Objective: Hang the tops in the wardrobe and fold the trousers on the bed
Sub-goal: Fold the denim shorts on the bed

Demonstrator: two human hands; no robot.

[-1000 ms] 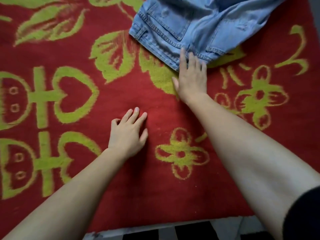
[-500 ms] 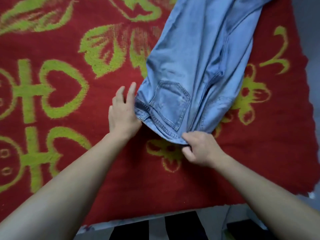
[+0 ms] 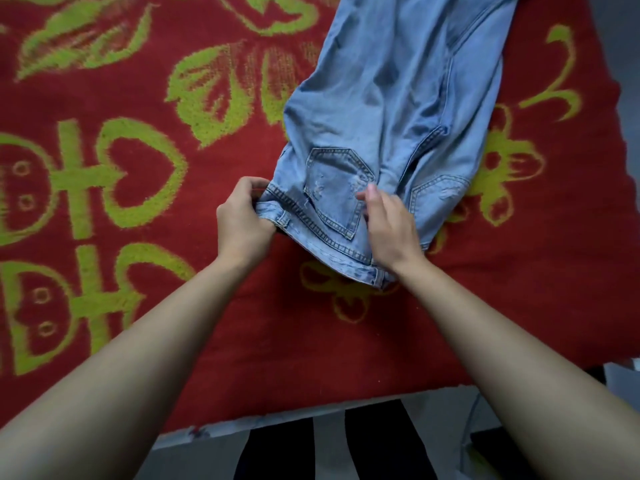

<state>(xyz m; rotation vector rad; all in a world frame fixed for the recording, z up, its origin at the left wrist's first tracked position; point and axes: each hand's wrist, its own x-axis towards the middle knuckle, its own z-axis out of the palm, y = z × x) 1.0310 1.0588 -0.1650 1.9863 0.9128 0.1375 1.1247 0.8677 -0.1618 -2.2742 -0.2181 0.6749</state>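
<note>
- jeans [image 3: 391,109] lie on the red blanket [image 3: 173,289], waistband [image 3: 329,242] at 6 o'clock, legs running toward 1 o'clock.
- left hand [image 3: 242,223] grasps the waistband's 9 o'clock corner.
- right hand [image 3: 389,230] rests on the jeans at 3 o'clock; its grip cannot be told.

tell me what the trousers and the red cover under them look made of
The trousers look like light blue denim with a faded, matte wash: contrast seam stitching, a patch pocket with small frayed spots. The cover looks like a thick fleecy or woven blanket, matte and fuzzy; the green pattern's edges are soft.
</note>
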